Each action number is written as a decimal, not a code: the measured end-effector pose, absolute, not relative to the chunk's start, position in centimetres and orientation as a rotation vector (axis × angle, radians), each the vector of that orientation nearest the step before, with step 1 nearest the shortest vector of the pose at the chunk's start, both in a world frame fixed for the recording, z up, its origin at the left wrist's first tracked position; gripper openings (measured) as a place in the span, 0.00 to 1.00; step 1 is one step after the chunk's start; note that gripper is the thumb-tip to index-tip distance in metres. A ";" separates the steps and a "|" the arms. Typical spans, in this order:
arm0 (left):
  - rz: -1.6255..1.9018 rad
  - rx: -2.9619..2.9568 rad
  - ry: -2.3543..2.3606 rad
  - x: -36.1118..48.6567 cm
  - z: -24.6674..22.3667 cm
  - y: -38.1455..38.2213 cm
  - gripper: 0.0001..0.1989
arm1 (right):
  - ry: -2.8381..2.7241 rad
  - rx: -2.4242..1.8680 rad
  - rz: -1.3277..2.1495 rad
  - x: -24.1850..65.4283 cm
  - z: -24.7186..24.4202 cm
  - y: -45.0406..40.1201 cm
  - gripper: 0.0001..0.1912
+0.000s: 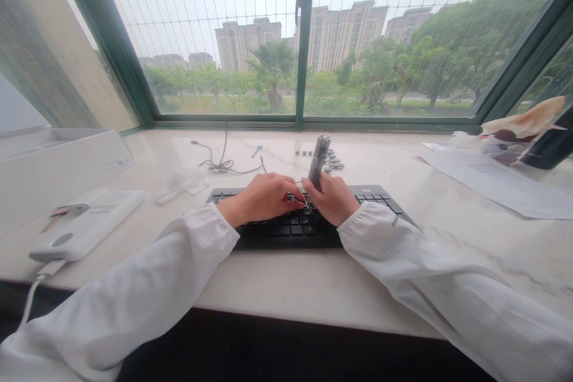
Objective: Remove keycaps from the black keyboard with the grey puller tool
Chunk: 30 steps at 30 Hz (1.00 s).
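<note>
A black keyboard [286, 241] lies on the pale marble sill, with some key positions near its middle looking uncapped. My left hand [271, 196] rests over the middle of the keyboard, thumb and fingertips curved toward each other; whether something small is between them cannot be made out. My right hand [335, 198] is wrapped round a dark grey, brush-like tool [319, 161] that points up and away, its lower end hidden by the hand. Behind the keyboard, several small loose keycaps [333, 161] sit in rows.
A thin black cable [219, 165] and a small blue item [256, 151] lie behind the keyboard. At left are crumpled clear plastic [183, 184], a white power strip [85, 224] and a white box [58, 173]. Papers [501, 182] and a dark object [550, 143] are at right.
</note>
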<state>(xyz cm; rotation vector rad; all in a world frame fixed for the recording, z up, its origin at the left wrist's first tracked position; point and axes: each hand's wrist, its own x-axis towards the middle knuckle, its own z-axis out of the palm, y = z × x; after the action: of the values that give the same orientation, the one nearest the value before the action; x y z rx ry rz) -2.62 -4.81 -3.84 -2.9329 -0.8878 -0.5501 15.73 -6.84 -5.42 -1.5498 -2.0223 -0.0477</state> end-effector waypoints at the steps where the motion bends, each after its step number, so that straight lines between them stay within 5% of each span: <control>1: -0.544 -2.932 -0.887 -2.6 -3.8 -4.9 0.09 | -2.027 -1.549 -0.044 15.7 -5.4 -6.9 0.16; 30: -0.622 -2.935 -1.090 -2.5 -3.6 -4.8 0.10 | -2.132 -1.528 -0.151 14.9 -5.3 -7.8 0.16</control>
<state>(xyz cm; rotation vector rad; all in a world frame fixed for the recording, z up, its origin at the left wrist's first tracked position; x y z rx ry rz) -2.52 -4.83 -3.62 -2.9352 -1.0898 -0.6218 14.89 -7.82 -5.25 -1.5284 -2.1321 -0.1513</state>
